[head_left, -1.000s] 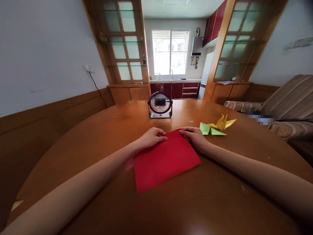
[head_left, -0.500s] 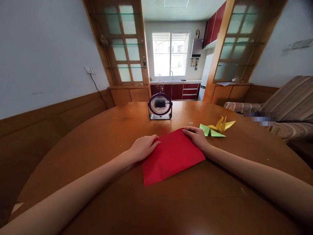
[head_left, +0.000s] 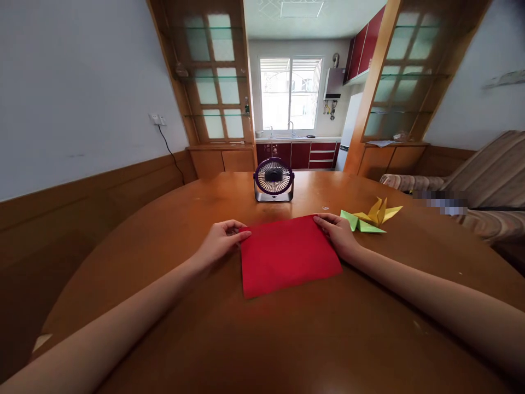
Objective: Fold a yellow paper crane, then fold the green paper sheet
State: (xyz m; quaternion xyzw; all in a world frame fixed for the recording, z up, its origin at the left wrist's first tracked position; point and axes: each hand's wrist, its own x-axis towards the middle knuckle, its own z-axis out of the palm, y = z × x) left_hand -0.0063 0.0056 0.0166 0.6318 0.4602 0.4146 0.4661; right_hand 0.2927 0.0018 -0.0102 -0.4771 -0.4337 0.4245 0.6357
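So I've got a flat red sheet of paper point(head_left: 287, 254) lying on the round brown wooden table point(head_left: 172, 219), right in front of me and squared up to my view. My left hand point(head_left: 221, 241) is at the far left corner of it, fingers curled in with the fingertips point(head_left: 245, 235) pressing on the paper's edge. My right hand point(head_left: 340, 235) is at the far right corner, lying flatter, fingertips point(head_left: 320, 219) on that corner and the palm along the right edge. Neither hand has the sheet lifted; it's flat on the wood, pinned at both top corners.

Just to the right of my right hand there's a folded light green paper piece point(head_left: 361, 223), with a folded yellow paper figure point(head_left: 379, 212) with pointy flaps touching it. Farther back, at the far edge of the table, a small round purple desk fan point(head_left: 273, 179) stands upright facing me, well apart from the sheet. A striped sofa point(head_left: 484, 186) sits off to the right.
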